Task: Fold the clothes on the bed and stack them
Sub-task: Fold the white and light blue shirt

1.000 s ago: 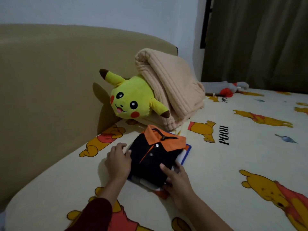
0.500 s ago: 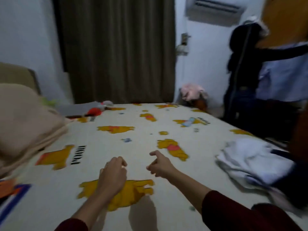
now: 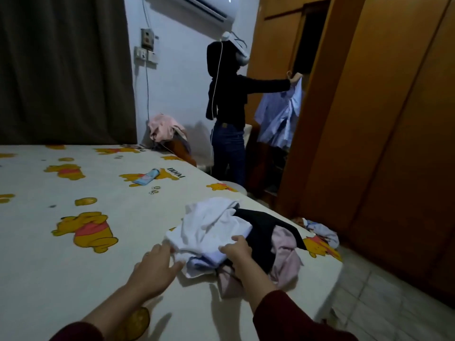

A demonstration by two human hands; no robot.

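Both hands have left the folded black polo by the headboard and come across to the pile (image 3: 236, 237) of loose clothes; the view has swung round with them, so the polo is out of sight now.

Landmark for all this is the pile, which sits near the bed's (image 3: 73, 279) right edge. Left hand (image 3: 155, 269) lies flat just left of the pile, fingers spread and straight, tips touching the hem of the white garment (image 3: 209, 227) on top. Right hand (image 3: 237, 251) rests on the pile's near side, fingers bent over the white cloth; whether it has actually pinched the fabric, I cannot tell.

Under and right of the white piece lie a black garment (image 3: 266, 230) and a pink one (image 3: 285, 252), with something pale blue at the near edge. All are crumpled, none folded. I'd say the job is early on: at least these few pieces remain to be spread, folded and stacked, starting with the white one.

Beyond the pile, another person (image 3: 227, 114) holds up a blue shirt (image 3: 283, 119) at the wardrobe.
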